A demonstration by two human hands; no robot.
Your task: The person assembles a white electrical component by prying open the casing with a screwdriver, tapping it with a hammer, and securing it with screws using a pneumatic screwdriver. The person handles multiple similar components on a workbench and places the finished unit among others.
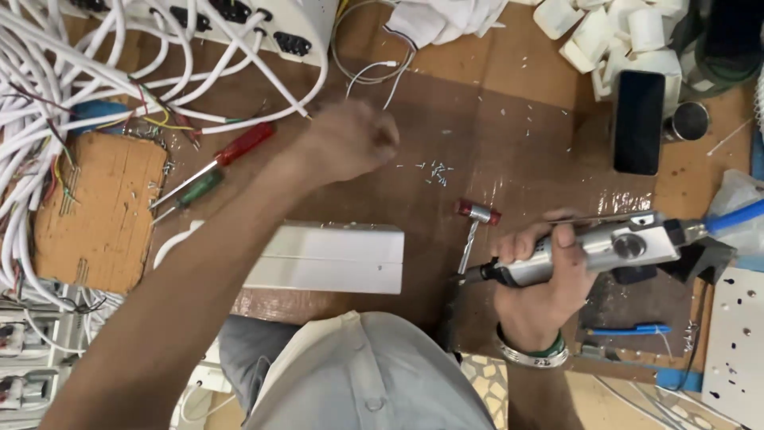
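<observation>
My right hand (pixel 537 279) grips a silver powered screwdriver (pixel 589 251) held level, tip pointing left. My left hand (pixel 350 139) reaches out over the brown table with fingers curled, just left of a scatter of small screws (pixel 436 171); whether it holds a screw is blurred. A white rectangular box (pixel 330 257) lies in front of me, under my left forearm. A small red-headed hammer (pixel 475 223) lies between the box and the screwdriver.
White cables (pixel 95 87) pile up at the left beside a cardboard piece (pixel 99 211). A red-handled screwdriver (pixel 227 155) and a green-handled screwdriver (pixel 195 189) lie near them. A black phone (pixel 638 121), white plugs (pixel 613 32) and a metal cup (pixel 689 121) sit far right.
</observation>
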